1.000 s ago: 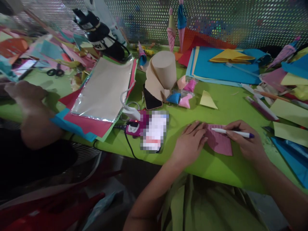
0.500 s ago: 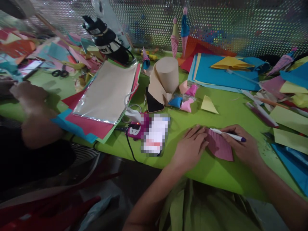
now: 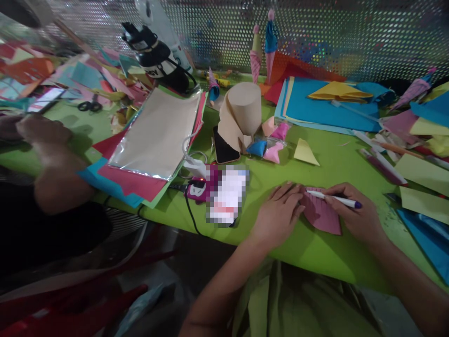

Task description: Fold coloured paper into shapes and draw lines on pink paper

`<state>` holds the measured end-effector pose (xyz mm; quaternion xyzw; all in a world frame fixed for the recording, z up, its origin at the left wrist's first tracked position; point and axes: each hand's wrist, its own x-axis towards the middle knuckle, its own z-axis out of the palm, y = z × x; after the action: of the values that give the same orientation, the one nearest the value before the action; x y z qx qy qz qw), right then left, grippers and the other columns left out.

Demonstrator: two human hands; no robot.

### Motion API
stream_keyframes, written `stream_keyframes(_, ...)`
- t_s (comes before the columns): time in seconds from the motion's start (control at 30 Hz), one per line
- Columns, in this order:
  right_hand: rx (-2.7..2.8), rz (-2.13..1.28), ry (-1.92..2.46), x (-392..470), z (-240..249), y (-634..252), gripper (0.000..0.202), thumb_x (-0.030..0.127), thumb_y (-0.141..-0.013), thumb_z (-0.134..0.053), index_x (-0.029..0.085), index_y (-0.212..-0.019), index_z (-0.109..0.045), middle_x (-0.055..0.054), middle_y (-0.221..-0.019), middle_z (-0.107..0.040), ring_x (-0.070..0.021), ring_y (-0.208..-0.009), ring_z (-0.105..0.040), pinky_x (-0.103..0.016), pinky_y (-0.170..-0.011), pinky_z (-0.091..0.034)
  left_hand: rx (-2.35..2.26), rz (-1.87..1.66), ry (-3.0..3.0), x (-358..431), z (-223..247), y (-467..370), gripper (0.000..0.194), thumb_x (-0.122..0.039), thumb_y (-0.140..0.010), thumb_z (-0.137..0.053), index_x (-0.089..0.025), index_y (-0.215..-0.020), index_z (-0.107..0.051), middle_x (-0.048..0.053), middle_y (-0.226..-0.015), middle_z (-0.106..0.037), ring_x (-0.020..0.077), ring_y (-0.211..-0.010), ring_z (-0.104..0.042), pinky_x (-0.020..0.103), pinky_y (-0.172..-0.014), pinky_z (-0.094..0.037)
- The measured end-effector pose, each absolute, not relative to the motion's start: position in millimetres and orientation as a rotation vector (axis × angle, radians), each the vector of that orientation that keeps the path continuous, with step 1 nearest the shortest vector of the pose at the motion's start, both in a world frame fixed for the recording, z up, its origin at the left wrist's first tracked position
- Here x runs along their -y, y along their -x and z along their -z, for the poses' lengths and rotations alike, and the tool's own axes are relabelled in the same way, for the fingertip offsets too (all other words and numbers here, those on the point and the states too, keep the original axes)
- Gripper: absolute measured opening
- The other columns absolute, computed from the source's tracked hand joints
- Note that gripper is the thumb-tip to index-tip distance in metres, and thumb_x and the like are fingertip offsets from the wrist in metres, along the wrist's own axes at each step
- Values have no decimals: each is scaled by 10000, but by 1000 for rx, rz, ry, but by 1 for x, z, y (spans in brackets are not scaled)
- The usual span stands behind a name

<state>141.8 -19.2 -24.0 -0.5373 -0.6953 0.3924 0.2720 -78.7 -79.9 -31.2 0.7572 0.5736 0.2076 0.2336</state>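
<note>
A fan-shaped piece of pink paper [image 3: 323, 216] lies on the green table, marked with thin drawn lines. My left hand [image 3: 280, 213] rests flat on its left part, fingers stretched out and covering that edge. In my right hand [image 3: 356, 215] is a white marker pen [image 3: 336, 198] with a purple end, gripped between thumb and fingers. The pen's tip touches or hovers just over the upper part of the pink paper; I cannot tell which.
A blurred-out phone [image 3: 227, 196] lies left of my hands, beside a purple power strip [image 3: 201, 189]. Behind stand a paper roll [image 3: 247, 107] and small clay packets [image 3: 273, 152]. Stacked coloured sheets [image 3: 157, 135] lie leftward. A co-worker's hand [image 3: 44, 133] rests at the far left.
The pen tip has shifted very slightly down and right on the pink paper, along with my right hand. My left hand stays on the paper.
</note>
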Motion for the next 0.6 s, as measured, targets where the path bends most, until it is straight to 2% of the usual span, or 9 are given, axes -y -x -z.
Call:
stream_keyframes(0.27,1871,-1168,1409,23,25,-148,136,390,-904,-670,262,-867,-697,-17,-803,-695,-196,-690,-600,-315,-564,-416,-1572,-588,-2074,79,31,79,397,-354,-1089,-337,-197,-1371,-568,27,-1552,-534,214,-1518,-378,438,-1260,-344)
stream_keyframes(0.6,1826,-1394,1347,29,24,-155,175,429,-835,-703,270,-763,-692,-57,-773,-698,-307,-876,-686,-363,-608,-496,-1570,-603,-2075,79,31,80,365,-333,-1083,-357,-210,-1340,-585,34,-1542,-545,211,-1512,-390,453,-1256,-345)
